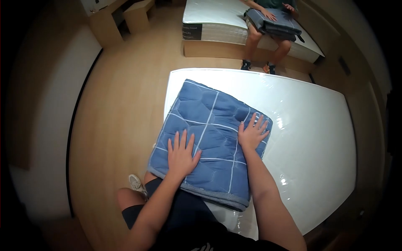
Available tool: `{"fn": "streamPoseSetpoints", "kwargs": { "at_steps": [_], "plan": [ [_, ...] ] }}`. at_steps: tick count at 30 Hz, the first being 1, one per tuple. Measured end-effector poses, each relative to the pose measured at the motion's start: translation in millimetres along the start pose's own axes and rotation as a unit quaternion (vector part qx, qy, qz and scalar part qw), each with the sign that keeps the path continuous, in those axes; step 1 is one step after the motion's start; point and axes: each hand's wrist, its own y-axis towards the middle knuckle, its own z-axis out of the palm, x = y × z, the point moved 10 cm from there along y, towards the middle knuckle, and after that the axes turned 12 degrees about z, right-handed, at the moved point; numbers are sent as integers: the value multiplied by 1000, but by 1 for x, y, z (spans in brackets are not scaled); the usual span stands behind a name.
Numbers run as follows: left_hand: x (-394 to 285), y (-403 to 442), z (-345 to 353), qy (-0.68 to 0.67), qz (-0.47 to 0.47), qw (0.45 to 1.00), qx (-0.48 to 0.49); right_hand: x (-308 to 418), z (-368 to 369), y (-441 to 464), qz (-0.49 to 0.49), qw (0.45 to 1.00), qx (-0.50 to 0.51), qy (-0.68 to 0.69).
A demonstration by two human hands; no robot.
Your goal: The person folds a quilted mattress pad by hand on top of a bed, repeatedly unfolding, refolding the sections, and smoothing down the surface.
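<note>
A blue quilted pad [213, 140] with white grid lines lies folded in front of me, partly on the mattress and partly over my lap. Its near edge has a striped binding, and several layers show there. My left hand [181, 155] rests flat on the left part of the pad, fingers spread. Toward the far right corner, my right hand [253, 134] presses flat on the pad with its fingers apart. Neither hand grips anything.
Under the pad is a white mattress [310, 154] in shiny plastic. Beyond it, a person sits on another mattress [213, 21] with a folded grey pad [276, 21] on their lap. Wooden furniture [140, 16] stands at the back left, beside the wood floor [113, 108].
</note>
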Motion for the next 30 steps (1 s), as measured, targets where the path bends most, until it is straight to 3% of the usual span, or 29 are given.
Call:
{"fn": "streamPoseSetpoints", "kwargs": {
  "at_steps": [7,11,14,15,18,22,27,30],
  "plan": [
    [44,-101,-3,40,-102,994,7,-6,4,0,2,1000,21,12],
    [89,-123,10,-78,-147,982,-91,-19,3,-13,-21,998,47,47],
    [132,-131,36,-214,-231,941,-121,-33,-10,-59,-61,992,101,41],
    [132,-126,23,-224,-276,931,-84,-37,-18,-76,-61,989,130,38],
    [164,-118,52,-305,-240,918,-82,-56,-38,-118,-25,980,181,73],
    [176,-112,75,-455,-254,852,-57,-85,-39,-155,-3,967,186,175],
    [159,-115,40,-323,-241,907,-125,-113,-47,-190,56,923,200,323],
    [157,-120,34,-272,-256,919,-125,-105,-57,-210,-12,955,163,246]
  ]
}}
